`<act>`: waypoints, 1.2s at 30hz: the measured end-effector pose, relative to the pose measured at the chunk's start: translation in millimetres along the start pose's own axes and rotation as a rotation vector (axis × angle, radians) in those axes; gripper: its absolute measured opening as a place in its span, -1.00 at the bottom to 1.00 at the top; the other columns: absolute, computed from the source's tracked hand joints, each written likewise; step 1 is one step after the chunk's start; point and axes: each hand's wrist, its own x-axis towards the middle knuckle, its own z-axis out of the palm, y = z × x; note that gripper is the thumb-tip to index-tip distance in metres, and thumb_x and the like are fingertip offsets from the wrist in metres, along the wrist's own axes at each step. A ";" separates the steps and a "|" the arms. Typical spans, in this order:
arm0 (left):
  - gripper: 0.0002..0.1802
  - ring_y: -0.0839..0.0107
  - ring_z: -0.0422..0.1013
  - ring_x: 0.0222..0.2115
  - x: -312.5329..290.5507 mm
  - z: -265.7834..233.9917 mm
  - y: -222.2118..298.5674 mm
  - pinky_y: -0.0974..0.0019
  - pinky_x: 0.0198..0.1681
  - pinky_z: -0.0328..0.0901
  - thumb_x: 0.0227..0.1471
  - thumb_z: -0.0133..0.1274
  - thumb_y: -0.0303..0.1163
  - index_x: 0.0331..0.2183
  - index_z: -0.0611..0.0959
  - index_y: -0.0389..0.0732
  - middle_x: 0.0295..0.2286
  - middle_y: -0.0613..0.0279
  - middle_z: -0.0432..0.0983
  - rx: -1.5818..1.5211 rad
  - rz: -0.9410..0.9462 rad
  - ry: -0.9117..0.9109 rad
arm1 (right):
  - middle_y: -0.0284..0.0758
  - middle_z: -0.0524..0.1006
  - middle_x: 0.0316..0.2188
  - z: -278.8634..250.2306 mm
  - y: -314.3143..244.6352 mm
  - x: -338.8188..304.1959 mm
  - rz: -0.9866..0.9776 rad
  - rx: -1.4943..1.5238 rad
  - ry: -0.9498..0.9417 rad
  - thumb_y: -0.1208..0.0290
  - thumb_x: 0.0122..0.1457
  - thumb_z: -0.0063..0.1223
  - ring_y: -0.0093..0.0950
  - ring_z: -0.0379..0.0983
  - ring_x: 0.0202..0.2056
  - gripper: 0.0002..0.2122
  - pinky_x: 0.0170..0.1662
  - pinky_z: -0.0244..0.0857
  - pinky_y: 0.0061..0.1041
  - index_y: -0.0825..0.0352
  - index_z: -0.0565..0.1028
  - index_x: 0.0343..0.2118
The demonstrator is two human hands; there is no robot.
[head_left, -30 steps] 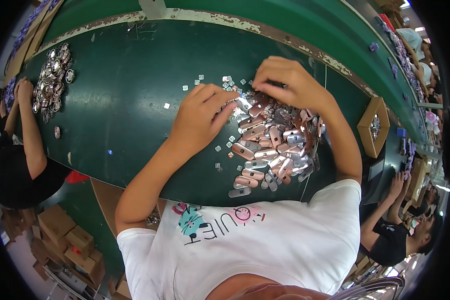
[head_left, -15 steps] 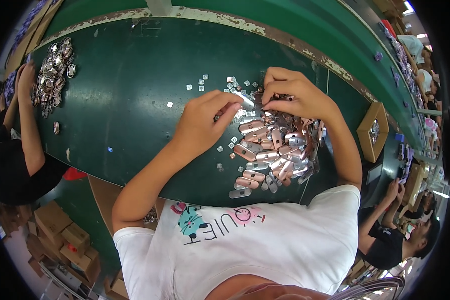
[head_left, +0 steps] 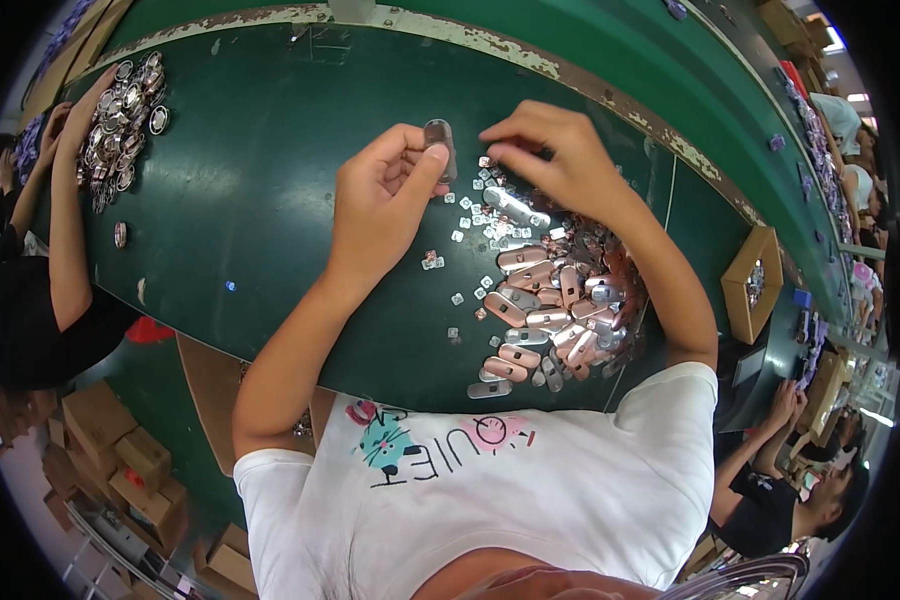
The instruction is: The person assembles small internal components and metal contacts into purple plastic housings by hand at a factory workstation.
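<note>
My left hand (head_left: pixel 380 195) is closed on an oval metal casing (head_left: pixel 442 135), grey and rounded at both ends, held upright with the thumb across its face. To its right, my right hand (head_left: pixel 555 150) hovers over the bench with thumb and index finger apart and nothing visible between them. Just under that thumb lies a small square piece (head_left: pixel 485 162). Below both hands is a scatter of small clear square pieces (head_left: pixel 500 230). Beside them spreads a heap of oval casings (head_left: pixel 545 318), rose-coloured and silver. A silver casing (head_left: pixel 510 207) lies apart above the heap.
The green bench (head_left: pixel 260 150) has a raised rim along its far side. At far left, a co-worker's arm (head_left: pixel 67 240) reaches to a pile of round metal parts (head_left: pixel 120 125). An open cardboard box (head_left: pixel 752 285) stands at right. Another person (head_left: pixel 785 480) sits beyond it.
My left hand has moved up and left, and a casing now stands upright in it. My right hand has shifted up and left, away from the heap, and its fingers have parted.
</note>
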 end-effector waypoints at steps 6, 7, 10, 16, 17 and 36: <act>-0.82 0.60 0.46 -0.45 -3.0 -0.7 -6.4 0.53 -0.34 0.38 0.10 0.04 -0.45 -0.31 0.57 -0.39 -0.46 0.28 0.53 0.166 -0.065 -0.031 | -0.24 0.43 -0.58 19.4 -7.4 3.5 -0.055 -0.374 -0.113 0.40 -0.03 0.17 -0.23 0.42 -0.46 -0.86 -0.38 0.32 -0.29 0.34 0.51 -0.45; -0.82 0.57 0.47 -0.40 -3.8 -0.4 -5.3 0.51 -0.32 0.39 0.11 0.03 -0.46 -0.28 0.57 -0.39 -0.40 0.24 0.54 0.192 -0.099 -0.058 | -0.24 0.43 -0.58 18.6 -8.9 4.3 -0.056 -0.374 -0.114 0.40 -0.03 0.17 -0.23 0.42 -0.46 -0.86 -0.38 0.32 -0.29 0.34 0.51 -0.45; -0.82 0.59 0.49 -0.45 -2.5 -0.2 -12.1 0.53 -0.38 0.38 0.07 0.07 -0.46 -0.34 0.59 -0.41 -0.48 0.24 0.56 0.062 -0.090 -0.034 | -0.23 0.43 -0.59 14.2 -10.1 5.2 -0.013 -0.309 -0.139 0.44 -0.03 0.16 -0.24 0.42 -0.48 -0.88 -0.40 0.33 -0.31 0.36 0.47 -0.51; -0.83 0.59 0.48 -0.44 -3.5 2.2 -9.0 0.55 -0.36 0.37 0.04 0.09 -0.51 -0.30 0.58 -0.39 -0.48 0.24 0.56 0.089 -0.094 -0.053 | -0.32 0.49 -0.47 5.9 -3.4 -12.9 0.406 0.580 0.060 0.65 -0.04 0.18 -0.61 0.42 -0.44 -0.87 -0.35 0.31 -0.61 0.46 0.51 -0.38; -0.83 0.59 0.48 -0.44 -4.3 1.7 -8.7 0.55 -0.36 0.37 0.04 0.09 -0.51 -0.30 0.58 -0.39 -0.48 0.24 0.56 0.091 -0.095 -0.049 | -0.31 0.50 -0.44 4.7 -13.6 -13.7 0.432 0.661 0.124 0.70 -0.02 0.17 -0.61 0.42 -0.42 -0.87 -0.33 0.32 -0.62 0.50 0.51 -0.38; -0.81 0.62 0.44 -0.40 -8.2 6.5 -9.0 0.56 -0.31 0.36 0.06 0.08 -0.47 -0.27 0.56 -0.38 -0.41 0.24 0.53 -0.103 -0.193 -0.170 | -0.26 0.51 -0.38 15.7 -26.9 -18.8 -0.137 0.165 0.213 0.68 -0.08 0.16 -0.45 0.49 -0.35 -0.87 -0.30 0.38 -0.56 0.36 0.57 -0.42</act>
